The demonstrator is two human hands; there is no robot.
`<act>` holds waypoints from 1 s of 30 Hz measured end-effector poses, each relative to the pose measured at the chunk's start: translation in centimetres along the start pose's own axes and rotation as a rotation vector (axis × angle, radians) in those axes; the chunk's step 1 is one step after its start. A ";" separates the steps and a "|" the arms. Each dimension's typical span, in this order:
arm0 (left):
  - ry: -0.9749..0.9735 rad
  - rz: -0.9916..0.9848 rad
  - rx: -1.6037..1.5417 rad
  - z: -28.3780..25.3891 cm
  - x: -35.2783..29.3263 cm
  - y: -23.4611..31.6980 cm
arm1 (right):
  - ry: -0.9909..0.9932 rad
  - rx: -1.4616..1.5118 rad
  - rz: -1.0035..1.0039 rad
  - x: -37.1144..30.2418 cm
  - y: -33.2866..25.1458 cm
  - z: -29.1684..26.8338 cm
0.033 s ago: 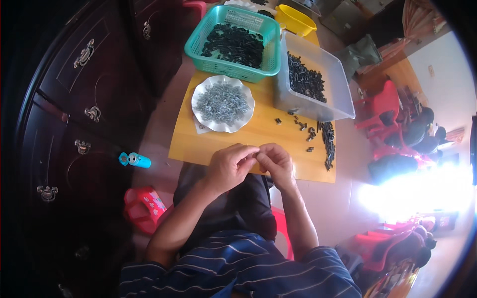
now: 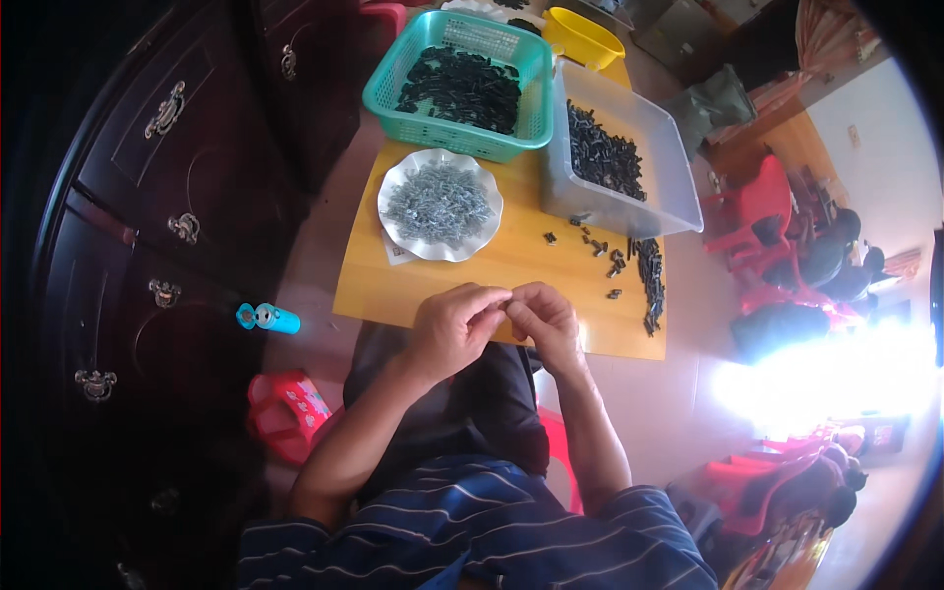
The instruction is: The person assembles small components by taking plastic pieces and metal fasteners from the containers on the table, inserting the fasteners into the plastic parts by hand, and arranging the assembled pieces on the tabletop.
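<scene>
Over the near edge of the wooden table, my left hand and my right hand meet fingertip to fingertip. Both are closed in a pinch. Something tiny and dark may be between them, but the fingers hide it. Beyond my left hand stands a white scalloped plate heaped with small shiny, clear-looking pieces. Short dark pieces lie loose to the right of my right hand. By the table's right edge is a strip of thin black pieces.
Behind the plate, a green basket holds flat black pieces. Beside it, a clear plastic bin contains short dark pieces. A yellow basin is farther back. Dark drawers stand at left; a blue bottle and red plastic item are low at left.
</scene>
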State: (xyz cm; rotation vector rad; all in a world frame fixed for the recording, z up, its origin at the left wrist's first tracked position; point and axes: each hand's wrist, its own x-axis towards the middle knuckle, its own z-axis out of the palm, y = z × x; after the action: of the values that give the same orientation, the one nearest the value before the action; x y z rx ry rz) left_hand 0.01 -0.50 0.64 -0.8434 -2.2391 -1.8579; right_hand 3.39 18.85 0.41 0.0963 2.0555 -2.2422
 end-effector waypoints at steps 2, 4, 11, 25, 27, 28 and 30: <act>0.001 0.025 -0.013 0.2 0.4 0.2 | -0.043 0.013 0.024 0.1 0.3 -0.5; 0.019 0.032 -0.001 0.3 0.6 0.9 | -0.058 0.029 0.038 -0.1 0.3 -0.6; -0.040 0.030 0.019 0.5 0.2 0.4 | -0.012 -0.164 0.044 0.2 -1.3 -1.4; 0.074 -0.105 -0.129 -0.7 0.4 0.2 | 0.536 -1.173 -0.405 7.1 1.8 -5.7; 0.082 -0.092 -0.123 -0.8 0.5 0.2 | 0.547 -1.186 -0.414 7.2 2.2 -5.9; 0.087 -0.082 -0.118 -0.8 0.5 0.2 | 0.560 -1.198 -0.418 7.2 2.4 -5.9; 0.091 -0.085 -0.108 -0.9 0.5 0.1 | 0.553 -1.193 -0.422 7.3 2.7 -6.3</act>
State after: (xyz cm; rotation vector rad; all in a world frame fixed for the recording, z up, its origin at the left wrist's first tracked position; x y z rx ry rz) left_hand -0.57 -1.16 1.09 -0.6740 -2.1695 -2.0265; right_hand -3.64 24.63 -3.62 0.2041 3.5840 -0.7506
